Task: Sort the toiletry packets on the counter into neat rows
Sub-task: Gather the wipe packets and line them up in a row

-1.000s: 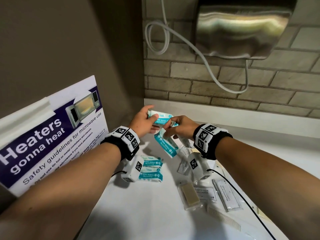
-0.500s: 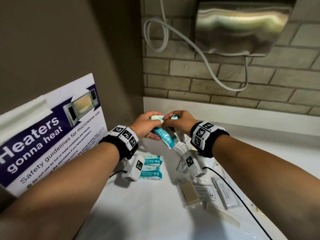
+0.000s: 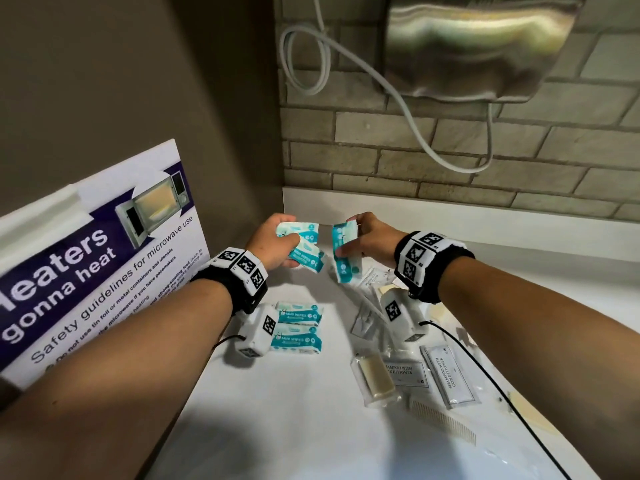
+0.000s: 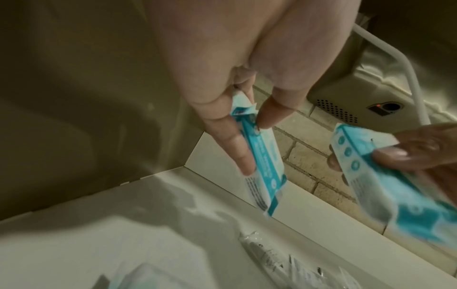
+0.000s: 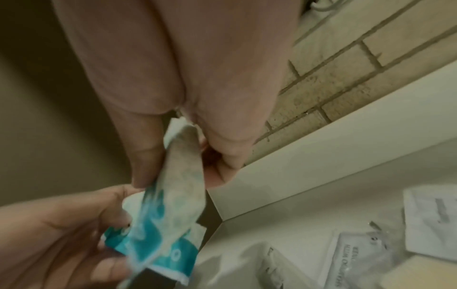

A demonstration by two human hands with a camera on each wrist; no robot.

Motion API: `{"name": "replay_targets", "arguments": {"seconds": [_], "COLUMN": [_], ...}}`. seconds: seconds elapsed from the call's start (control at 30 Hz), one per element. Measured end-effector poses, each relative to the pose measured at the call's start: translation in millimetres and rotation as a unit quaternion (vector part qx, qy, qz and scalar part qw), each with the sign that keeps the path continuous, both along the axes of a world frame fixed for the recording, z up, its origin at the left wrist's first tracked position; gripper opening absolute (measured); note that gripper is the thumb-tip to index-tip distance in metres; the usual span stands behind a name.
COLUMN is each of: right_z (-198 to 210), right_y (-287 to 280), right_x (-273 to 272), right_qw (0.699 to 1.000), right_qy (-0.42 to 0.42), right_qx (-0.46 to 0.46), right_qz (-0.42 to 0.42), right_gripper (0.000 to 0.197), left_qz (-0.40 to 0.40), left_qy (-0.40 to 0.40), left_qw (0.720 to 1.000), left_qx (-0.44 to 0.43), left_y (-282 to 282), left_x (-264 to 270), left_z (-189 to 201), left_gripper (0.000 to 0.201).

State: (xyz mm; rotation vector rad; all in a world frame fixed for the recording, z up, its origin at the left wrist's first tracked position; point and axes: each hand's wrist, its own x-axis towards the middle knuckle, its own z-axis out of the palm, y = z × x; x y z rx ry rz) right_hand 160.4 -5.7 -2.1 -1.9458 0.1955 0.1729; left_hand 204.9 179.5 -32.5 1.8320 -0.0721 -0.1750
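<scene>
Two teal wipes packs (image 3: 304, 249) are held up off the counter (image 3: 311, 410) in the left hand (image 3: 273, 244), one tucked behind the other, with the thumb clamped over the front one. In the left wrist view that grip is seen edge-on: the pack (image 4: 259, 164) is pinched between thumb and fingers (image 4: 237, 144) and hangs down slanted. A third wipes pack (image 3: 344, 252) is held just beside it in the right hand (image 3: 370, 239), stood on end, thumb on one face and fingers curled round the back. So both grips are clamped on packs, neither is loose. A small gap can be seen between the two hands' packs in the head view, not touching as far as can be told.

Below the left grip, two more wipes packs (image 3: 299, 327) are laid flat on the counter, one right against the other in a tidy pair, partly hidden by the wrist camera (image 3: 254, 330).

Below the right grip things are messier: a loose heap of clear sachets (image 3: 367, 317), then a soap bar (image 3: 375, 379) in clear wrap, two shampoo sachets (image 3: 446, 375) and a comb (image 3: 443, 422) nearest the person.

Further out, a microwave safety sign (image 3: 104, 258) is propped against the wall to the left, and a steel hand dryer (image 3: 478, 46) with a white cable (image 3: 408, 109) is mounted on the brick wall (image 3: 381, 157) above both grips.
</scene>
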Motion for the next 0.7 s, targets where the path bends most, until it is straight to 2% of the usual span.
{"name": "replay_targets", "arguments": {"seconds": [0.1,0.23,0.33,0.47,0.57,0.7], "right_z": [-0.2,-20.6,-22.4,-13.9,-16.4,-27.0], "right_y": [-2.8,11.9,9.9,-0.2,-1.2,10.2], "right_x": [4.8,23.4,20.8,25.4,34.7,63.4], "right_qw": [0.997,0.993,0.994,0.996,0.999,0.997], "right_qy": [-0.011,-0.020,-0.051,-0.051,-0.044,-0.040], "right_qx": [0.077,0.114,0.093,0.067,0.015,-0.067], "right_qz": [-0.008,0.003,-0.008,-0.007,-0.011,0.023], "right_gripper": [0.040,0.042,0.047,0.048,0.035,0.033], "left_qz": [0.001,0.031,0.040,0.003,-0.020,-0.033], "left_qy": [0.007,0.064,0.103,0.169,0.157,0.132], "left_qw": [1.000,0.997,0.994,0.985,0.983,0.975], "left_qx": [0.019,0.040,0.021,0.024,0.094,0.176], "left_y": [3.3,17.6,10.3,-2.9,-3.3,5.8], "left_x": [-0.8,1.2,-3.6,-6.2,-6.0,6.4], "left_z": [-5.3,-34.8,-43.5,-39.4,-41.5,-45.9], "left_gripper": [0.037,0.040,0.039,0.044,0.043,0.058]}}
